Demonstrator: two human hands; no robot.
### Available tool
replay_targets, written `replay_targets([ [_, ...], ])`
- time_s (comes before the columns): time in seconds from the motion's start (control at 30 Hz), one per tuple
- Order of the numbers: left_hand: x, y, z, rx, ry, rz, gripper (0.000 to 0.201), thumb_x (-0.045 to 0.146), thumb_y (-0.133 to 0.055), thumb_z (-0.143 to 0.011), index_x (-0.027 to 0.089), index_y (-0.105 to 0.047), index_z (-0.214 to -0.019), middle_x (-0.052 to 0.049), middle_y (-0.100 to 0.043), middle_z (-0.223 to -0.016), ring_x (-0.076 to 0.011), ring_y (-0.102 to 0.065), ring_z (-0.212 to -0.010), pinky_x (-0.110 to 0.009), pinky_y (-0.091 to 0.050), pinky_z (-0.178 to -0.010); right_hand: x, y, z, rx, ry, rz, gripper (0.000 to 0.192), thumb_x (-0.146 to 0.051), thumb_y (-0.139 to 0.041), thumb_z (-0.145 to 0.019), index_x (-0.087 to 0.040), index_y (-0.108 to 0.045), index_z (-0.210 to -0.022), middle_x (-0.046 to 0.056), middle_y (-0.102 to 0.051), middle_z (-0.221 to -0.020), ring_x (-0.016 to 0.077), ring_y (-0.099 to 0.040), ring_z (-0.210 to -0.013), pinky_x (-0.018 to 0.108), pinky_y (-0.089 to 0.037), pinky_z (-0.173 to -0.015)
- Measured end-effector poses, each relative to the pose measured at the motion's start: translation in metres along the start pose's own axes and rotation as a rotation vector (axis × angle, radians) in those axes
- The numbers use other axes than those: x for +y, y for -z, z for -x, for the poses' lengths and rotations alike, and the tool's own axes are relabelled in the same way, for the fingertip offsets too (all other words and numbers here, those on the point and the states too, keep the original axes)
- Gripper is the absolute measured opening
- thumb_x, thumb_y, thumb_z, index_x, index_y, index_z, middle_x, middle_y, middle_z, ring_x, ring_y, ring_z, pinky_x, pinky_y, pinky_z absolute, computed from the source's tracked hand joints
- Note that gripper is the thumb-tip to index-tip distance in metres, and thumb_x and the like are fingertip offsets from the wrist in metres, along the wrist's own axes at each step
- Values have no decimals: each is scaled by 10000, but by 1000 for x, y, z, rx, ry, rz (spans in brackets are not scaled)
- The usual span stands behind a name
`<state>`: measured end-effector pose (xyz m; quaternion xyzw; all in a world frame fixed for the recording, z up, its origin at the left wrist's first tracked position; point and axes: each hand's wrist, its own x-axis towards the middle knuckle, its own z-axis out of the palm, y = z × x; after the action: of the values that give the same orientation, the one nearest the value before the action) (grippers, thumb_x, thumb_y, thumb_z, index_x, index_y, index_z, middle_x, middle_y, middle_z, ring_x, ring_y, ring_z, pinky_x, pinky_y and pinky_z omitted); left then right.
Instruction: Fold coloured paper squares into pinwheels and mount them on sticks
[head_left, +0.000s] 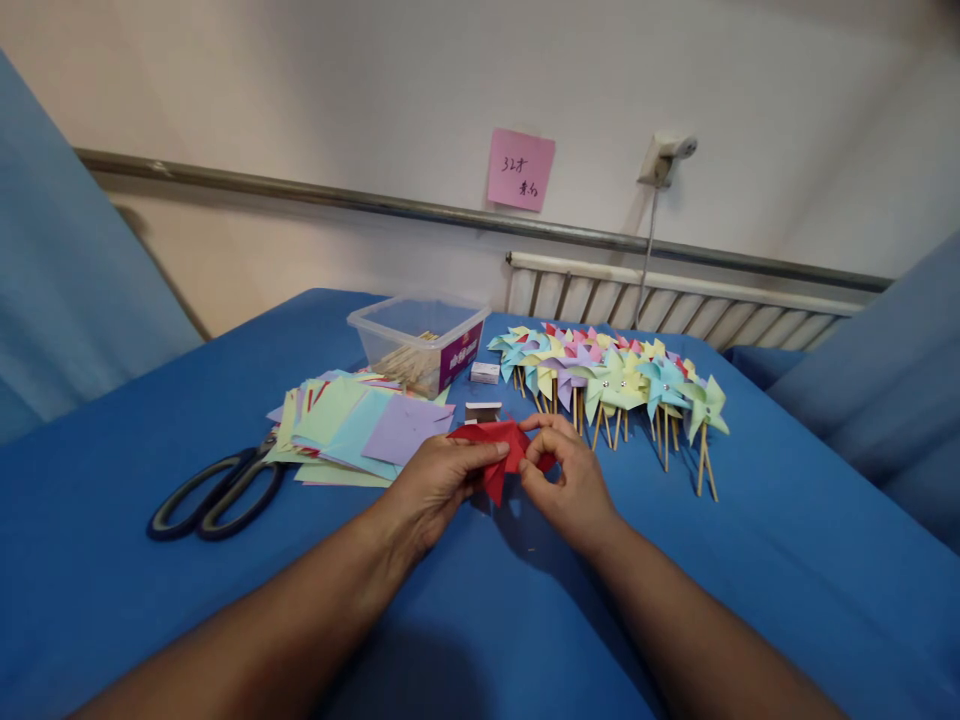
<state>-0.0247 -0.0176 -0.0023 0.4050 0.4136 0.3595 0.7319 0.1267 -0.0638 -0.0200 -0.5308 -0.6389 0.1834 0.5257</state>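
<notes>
A red paper pinwheel [495, 436], its points partly folded, is held above the blue cloth in front of me. My left hand [442, 475] is closed on its left side, the thumb pressing the middle. My right hand [564, 475] pinches the right side with thumb and forefinger; whether a small pin sits between those fingertips I cannot make out. Just behind the red paper stands a small open box [482, 411]. A pile of coloured paper sheets [349, 425] lies to the left of my hands, a lilac sheet on top.
Large dark-handled scissors [217, 492] lie at the left, blades under the papers. A clear plastic tub [420, 335] holds wooden sticks [409, 362]. A small white box [485, 372] sits beside it. Several finished pinwheels [615, 380] on sticks lie at the right, before a radiator [675, 300].
</notes>
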Motion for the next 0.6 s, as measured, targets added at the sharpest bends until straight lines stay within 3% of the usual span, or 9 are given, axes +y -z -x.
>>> replay_targets([
  [0.6,0,0,0,-23,18,1,287,229,-808,-617,101,-732,-862,-83,-728,-763,-160,-661,-649,-241,-500,-626,2,-3,0,-2,-36,-34,136,-126,-590,-690,-211,-532,-601,67,-620,-1027,224,-585,-984,368,-453,-840],
])
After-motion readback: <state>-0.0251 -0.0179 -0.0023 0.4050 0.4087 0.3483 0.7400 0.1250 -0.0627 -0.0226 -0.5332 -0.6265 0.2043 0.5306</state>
